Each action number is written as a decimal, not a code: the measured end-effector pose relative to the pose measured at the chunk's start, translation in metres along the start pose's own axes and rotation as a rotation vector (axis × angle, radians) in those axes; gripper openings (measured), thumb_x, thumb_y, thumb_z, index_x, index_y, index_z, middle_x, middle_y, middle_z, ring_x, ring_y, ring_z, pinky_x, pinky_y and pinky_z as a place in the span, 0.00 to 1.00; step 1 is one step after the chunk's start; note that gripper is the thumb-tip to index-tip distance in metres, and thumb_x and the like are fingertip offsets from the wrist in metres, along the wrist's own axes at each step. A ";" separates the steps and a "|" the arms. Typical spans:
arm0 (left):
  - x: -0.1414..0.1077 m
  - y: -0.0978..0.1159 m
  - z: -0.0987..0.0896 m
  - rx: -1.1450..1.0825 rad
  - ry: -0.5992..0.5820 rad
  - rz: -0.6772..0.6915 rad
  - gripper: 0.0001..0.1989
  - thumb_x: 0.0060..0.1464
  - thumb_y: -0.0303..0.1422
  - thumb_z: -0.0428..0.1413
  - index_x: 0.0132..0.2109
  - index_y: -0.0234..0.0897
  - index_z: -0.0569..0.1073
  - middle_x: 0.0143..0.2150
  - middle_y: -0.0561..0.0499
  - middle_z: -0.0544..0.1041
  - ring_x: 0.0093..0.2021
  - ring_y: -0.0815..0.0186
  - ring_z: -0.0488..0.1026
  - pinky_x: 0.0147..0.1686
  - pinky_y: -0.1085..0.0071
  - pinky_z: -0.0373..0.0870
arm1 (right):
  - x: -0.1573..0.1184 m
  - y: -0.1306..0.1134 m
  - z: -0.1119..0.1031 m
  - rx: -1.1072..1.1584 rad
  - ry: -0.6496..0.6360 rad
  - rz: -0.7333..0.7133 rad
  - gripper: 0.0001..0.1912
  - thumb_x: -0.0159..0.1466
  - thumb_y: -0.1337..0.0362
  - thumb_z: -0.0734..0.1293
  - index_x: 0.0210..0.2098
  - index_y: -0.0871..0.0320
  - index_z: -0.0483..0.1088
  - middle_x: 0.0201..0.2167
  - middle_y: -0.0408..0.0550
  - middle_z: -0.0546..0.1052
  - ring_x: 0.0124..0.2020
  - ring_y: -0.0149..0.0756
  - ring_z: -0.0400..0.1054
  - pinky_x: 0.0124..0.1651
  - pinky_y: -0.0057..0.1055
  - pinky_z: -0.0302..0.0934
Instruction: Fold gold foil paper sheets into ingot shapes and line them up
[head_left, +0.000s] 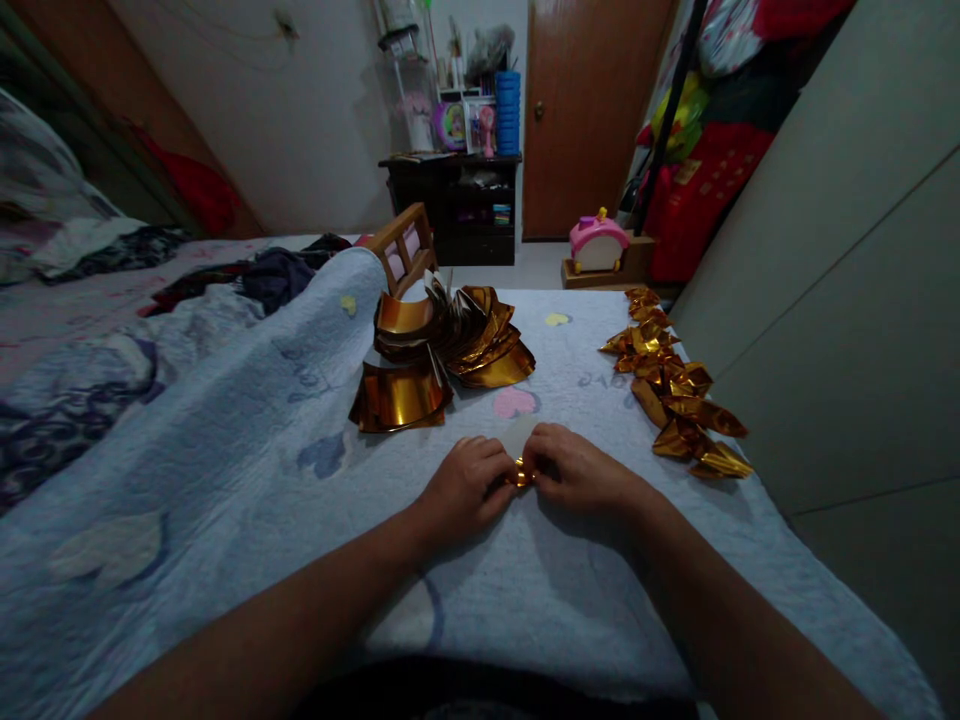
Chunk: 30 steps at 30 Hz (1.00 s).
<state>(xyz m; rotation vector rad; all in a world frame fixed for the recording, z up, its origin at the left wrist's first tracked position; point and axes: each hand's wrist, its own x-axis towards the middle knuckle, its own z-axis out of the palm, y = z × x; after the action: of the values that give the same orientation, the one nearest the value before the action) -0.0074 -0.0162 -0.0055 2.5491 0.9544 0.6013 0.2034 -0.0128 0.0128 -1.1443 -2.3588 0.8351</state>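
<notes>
My left hand point(474, 482) and my right hand point(571, 468) meet at the middle of the bed cover. Between their fingertips is a small sheet of gold foil paper point(522, 474), pinched from both sides, with its gold edge turned up toward me. Most of the sheet is hidden by my fingers. Beyond my hands lies a fanned pile of curled gold foil sheets point(405, 396). Off to the right, a row of folded gold foil pieces point(675, 385) with pointed ends runs along the cover's edge.
The light blue patterned cover point(300, 540) spreads under everything and rises in a fold at the left. A pink toy case point(598, 244) stands past the far edge. Behind are a dark cabinet point(450, 210) and a wooden door point(592, 120); a pale cupboard point(862, 300) borders the right.
</notes>
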 end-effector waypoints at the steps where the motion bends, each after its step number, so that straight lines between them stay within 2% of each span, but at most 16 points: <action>1: 0.000 -0.001 0.000 -0.019 -0.002 -0.012 0.04 0.61 0.31 0.56 0.38 0.36 0.74 0.36 0.48 0.76 0.40 0.60 0.71 0.42 0.63 0.64 | -0.001 -0.001 -0.001 -0.016 -0.013 -0.006 0.08 0.54 0.77 0.65 0.31 0.59 0.69 0.35 0.47 0.72 0.39 0.36 0.63 0.44 0.32 0.57; 6: 0.002 0.000 -0.003 -0.097 -0.026 -0.054 0.04 0.62 0.31 0.55 0.39 0.37 0.75 0.36 0.49 0.75 0.40 0.61 0.71 0.43 0.63 0.64 | -0.001 0.000 0.000 -0.039 -0.039 0.007 0.03 0.59 0.72 0.68 0.32 0.59 0.72 0.36 0.48 0.71 0.41 0.38 0.62 0.44 0.33 0.57; 9: 0.003 0.001 -0.006 -0.122 -0.041 -0.071 0.02 0.58 0.30 0.59 0.40 0.37 0.75 0.38 0.48 0.75 0.43 0.60 0.70 0.44 0.63 0.64 | 0.000 0.002 0.002 -0.010 -0.037 -0.001 0.04 0.62 0.71 0.68 0.31 0.58 0.74 0.37 0.48 0.71 0.42 0.38 0.63 0.46 0.34 0.57; 12: 0.004 0.001 -0.008 -0.120 -0.046 -0.075 0.05 0.55 0.29 0.61 0.40 0.37 0.76 0.40 0.48 0.74 0.45 0.59 0.69 0.45 0.63 0.65 | 0.000 0.003 0.002 0.009 -0.048 -0.002 0.05 0.62 0.72 0.69 0.32 0.57 0.76 0.36 0.48 0.71 0.42 0.38 0.64 0.46 0.34 0.58; 17: 0.003 -0.003 -0.007 -0.133 -0.060 -0.075 0.02 0.57 0.30 0.60 0.37 0.37 0.76 0.39 0.48 0.74 0.44 0.60 0.70 0.45 0.64 0.65 | -0.002 0.002 -0.001 0.029 -0.059 -0.001 0.05 0.62 0.72 0.69 0.32 0.57 0.76 0.36 0.48 0.72 0.42 0.37 0.64 0.45 0.33 0.58; 24: 0.004 -0.006 -0.007 -0.153 -0.061 -0.107 0.03 0.56 0.29 0.61 0.34 0.36 0.75 0.37 0.49 0.74 0.43 0.60 0.70 0.44 0.65 0.64 | -0.002 -0.002 -0.001 -0.010 -0.055 0.029 0.01 0.61 0.70 0.70 0.33 0.59 0.75 0.36 0.48 0.72 0.41 0.37 0.63 0.45 0.33 0.57; 30: 0.004 -0.003 -0.010 -0.156 -0.071 -0.110 0.06 0.61 0.30 0.56 0.34 0.36 0.75 0.38 0.48 0.74 0.44 0.60 0.69 0.45 0.63 0.65 | 0.000 -0.003 0.000 -0.009 -0.055 -0.005 0.07 0.65 0.69 0.67 0.30 0.60 0.75 0.34 0.48 0.73 0.39 0.36 0.64 0.44 0.33 0.56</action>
<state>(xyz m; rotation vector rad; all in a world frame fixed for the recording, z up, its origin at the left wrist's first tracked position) -0.0114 -0.0098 0.0028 2.3486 0.9754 0.5277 0.2012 -0.0142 0.0151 -1.1325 -2.4116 0.8655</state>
